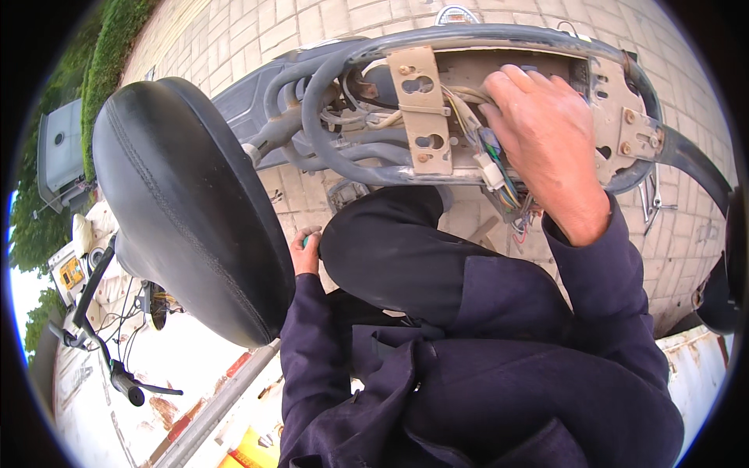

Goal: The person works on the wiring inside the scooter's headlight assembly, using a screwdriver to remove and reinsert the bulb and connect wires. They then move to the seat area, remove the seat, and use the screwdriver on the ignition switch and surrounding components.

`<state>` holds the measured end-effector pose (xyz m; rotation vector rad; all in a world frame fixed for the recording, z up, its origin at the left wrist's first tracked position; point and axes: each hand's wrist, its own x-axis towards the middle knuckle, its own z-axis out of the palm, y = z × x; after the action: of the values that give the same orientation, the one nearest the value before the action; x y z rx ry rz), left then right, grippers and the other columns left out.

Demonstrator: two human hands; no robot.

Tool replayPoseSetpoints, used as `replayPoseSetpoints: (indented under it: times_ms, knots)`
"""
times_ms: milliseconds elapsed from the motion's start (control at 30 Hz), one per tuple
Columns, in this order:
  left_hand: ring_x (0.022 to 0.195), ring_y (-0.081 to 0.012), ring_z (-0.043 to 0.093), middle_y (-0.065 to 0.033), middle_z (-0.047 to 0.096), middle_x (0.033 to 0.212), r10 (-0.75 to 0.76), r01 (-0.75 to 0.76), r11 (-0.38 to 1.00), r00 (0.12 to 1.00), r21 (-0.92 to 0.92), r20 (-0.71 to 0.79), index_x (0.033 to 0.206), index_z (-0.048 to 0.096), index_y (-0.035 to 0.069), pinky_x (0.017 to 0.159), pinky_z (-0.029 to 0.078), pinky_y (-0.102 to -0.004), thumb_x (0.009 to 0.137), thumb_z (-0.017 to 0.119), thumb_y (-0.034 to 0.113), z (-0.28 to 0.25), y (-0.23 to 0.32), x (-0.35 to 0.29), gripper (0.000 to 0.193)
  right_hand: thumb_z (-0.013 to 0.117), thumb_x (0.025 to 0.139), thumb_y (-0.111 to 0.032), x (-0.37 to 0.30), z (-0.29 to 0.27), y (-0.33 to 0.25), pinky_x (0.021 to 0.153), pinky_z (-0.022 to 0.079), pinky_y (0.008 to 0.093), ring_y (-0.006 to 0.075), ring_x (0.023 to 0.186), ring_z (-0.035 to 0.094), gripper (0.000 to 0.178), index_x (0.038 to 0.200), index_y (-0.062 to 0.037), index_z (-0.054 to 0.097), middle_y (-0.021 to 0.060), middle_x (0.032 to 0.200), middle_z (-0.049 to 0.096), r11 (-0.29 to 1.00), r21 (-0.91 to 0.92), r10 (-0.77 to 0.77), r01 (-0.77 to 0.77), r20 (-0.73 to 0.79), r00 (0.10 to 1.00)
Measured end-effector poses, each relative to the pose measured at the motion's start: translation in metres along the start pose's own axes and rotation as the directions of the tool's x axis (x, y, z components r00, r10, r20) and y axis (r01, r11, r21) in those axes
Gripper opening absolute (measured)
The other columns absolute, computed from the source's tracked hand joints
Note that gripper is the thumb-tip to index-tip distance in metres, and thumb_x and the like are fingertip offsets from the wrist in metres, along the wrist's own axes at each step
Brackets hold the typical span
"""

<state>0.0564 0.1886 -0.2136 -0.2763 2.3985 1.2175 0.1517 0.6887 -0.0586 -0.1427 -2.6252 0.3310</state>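
Observation:
My right hand (548, 131) reaches down into the open body frame (468, 33) of an electric scooter or similar small vehicle. Its fingers are curled and close together, their tips partly hidden, so what they hold cannot be made out. Beside its thumb runs a bundle of wires (466, 117) with a white plug connector (491, 173), hanging over the frame's near edge. A beige slotted metal bracket (422, 109) spans the frame to the left. Next to my knee, my left hand (307, 248) is closed around a small teal thing, mostly hidden.
A large black padded seat (183, 210) stands close on the left. Behind it are handlebars (101, 335) with loose cables. Spanners (650, 204) lie on the paving right of the frame. A bent dark tube (698, 168) curves off at the right.

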Motion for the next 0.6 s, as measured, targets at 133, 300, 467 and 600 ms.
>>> replayPoseSetpoints:
  times_ms: [133, 300, 467, 600]
  knots:
    - [0.056, -0.0075, 0.053, 0.0004, 0.065, 0.076, -0.028, 0.03, 0.994, 0.999, -0.109, 0.023, 0.107, 0.073, 0.007, 0.048, 0.039, -0.0246, 0.094, 0.068, 0.019, 0.006, 0.006, 0.0, 0.018, 0.072, 0.082, -0.01, 0.001, 0.002, 0.0, 0.072, 0.051, 0.0396, 0.0246, 0.083, 0.067, 0.015, 0.088, -0.0094, 0.058, 0.0053, 0.082, 0.061, 1.0, 0.006, 0.016, -0.016, 0.006, 1.0]
    - [0.072, -0.0114, 0.063, -0.0049, 0.071, 0.091, -0.109, 0.109, 0.988, 0.994, -0.107, 0.002, 0.115, 0.071, 0.002, 0.064, 0.049, -0.0261, 0.096, 0.069, 0.023, -0.004, 0.0, 0.001, 0.028, 0.072, 0.086, -0.014, -0.005, 0.005, 0.006, 0.074, 0.049, 0.0425, 0.0317, 0.085, 0.066, 0.018, 0.091, -0.007, 0.057, 0.0096, 0.086, 0.061, 0.999, 0.029, 0.014, -0.015, 0.029, 0.999]
    - [0.064, -0.0161, 0.06, -0.0102, 0.068, 0.087, -0.067, 0.045, 0.968, 0.994, -0.248, -0.081, 0.115, 0.068, 0.002, 0.055, 0.043, -0.0295, 0.1, 0.066, 0.031, -0.026, -0.004, -0.002, 0.033, 0.069, 0.09, -0.011, -0.004, -0.004, 0.0, 0.079, 0.047, 0.044, 0.0328, 0.092, 0.063, 0.013, 0.095, -0.0068, 0.058, 0.0101, 0.089, 0.062, 0.998, 0.059, -0.026, 0.026, -0.002, 1.0]
    - [0.069, -0.0195, 0.066, -0.0095, 0.067, 0.091, 0.008, -0.124, 0.92, 0.955, -0.371, -0.298, 0.116, 0.064, 0.004, 0.056, 0.048, -0.033, 0.098, 0.068, 0.045, -0.037, 0.011, -0.019, 0.045, 0.068, 0.089, -0.002, -0.006, -0.032, -0.033, 0.085, 0.049, 0.0429, 0.0355, 0.098, 0.062, 0.013, 0.102, -0.0047, 0.067, 0.0132, 0.097, 0.066, 0.991, 0.089, -0.087, 0.103, -0.168, 0.982]
